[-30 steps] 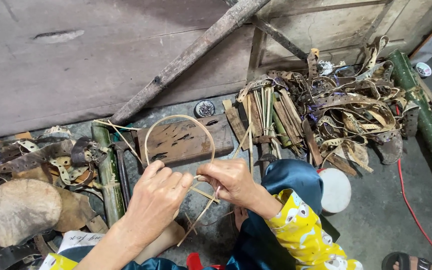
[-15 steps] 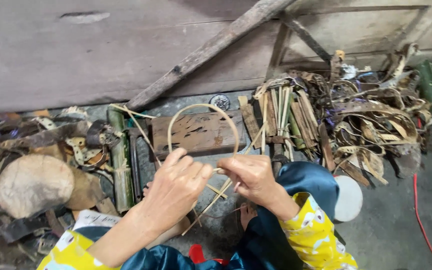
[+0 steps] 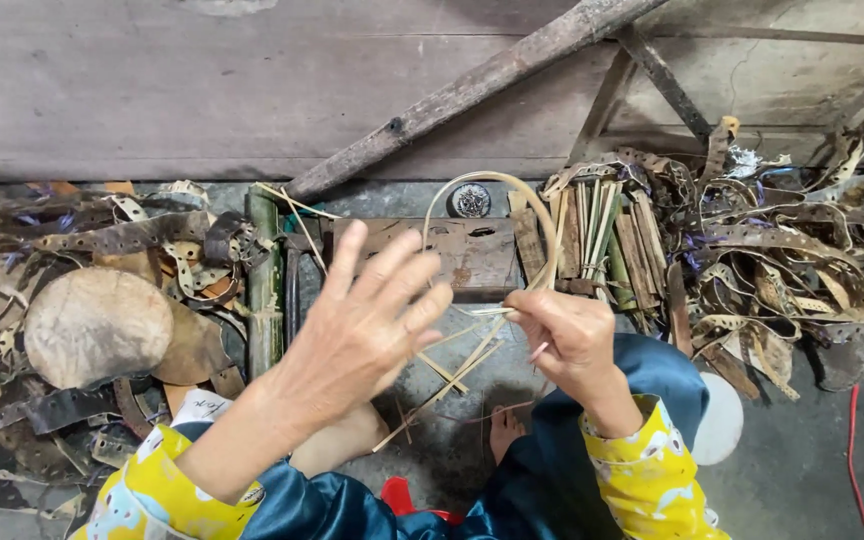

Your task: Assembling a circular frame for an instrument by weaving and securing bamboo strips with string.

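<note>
The left hand (image 3: 372,320) is open with fingers spread and holds nothing. Just right of it, the right hand (image 3: 572,335) pinches the bent bamboo strip (image 3: 492,185), whose loop rises above the grip over the wooden block (image 3: 452,250).

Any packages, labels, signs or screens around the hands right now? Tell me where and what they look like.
White printed scrap: by the left forearm, low left; small, white with dark marks, partly hidden.
Round metal cap: above the wooden block, inside the cane loop; silver with a dark pattern.
No signs or screens.
</note>
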